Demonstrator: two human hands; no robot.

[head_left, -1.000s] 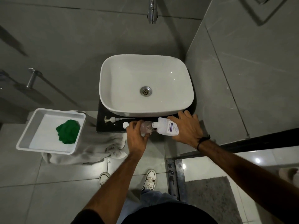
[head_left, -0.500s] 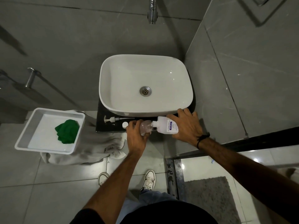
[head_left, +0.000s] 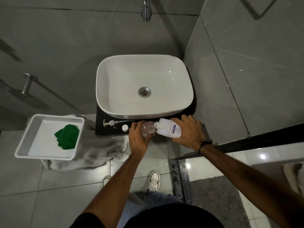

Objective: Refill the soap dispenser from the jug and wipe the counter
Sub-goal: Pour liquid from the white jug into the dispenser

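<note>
My left hand grips a clear soap dispenser bottle at the front edge of the black counter. With my right hand I hold a white jug tipped on its side, its spout meeting the dispenser's open mouth. The dispenser's pump head lies flat on the counter to the left. A small white cap rests beside it. A green cloth is bunched in a white tray at the left.
A white basin fills most of the counter, with a chrome tap above it. The tray rests on a grey towel. A wall bar sticks out at the left. Glass panel and grey mat are at the right.
Both hands hold their positions with the jug tipped against the dispenser. Only the view has shifted slightly.
</note>
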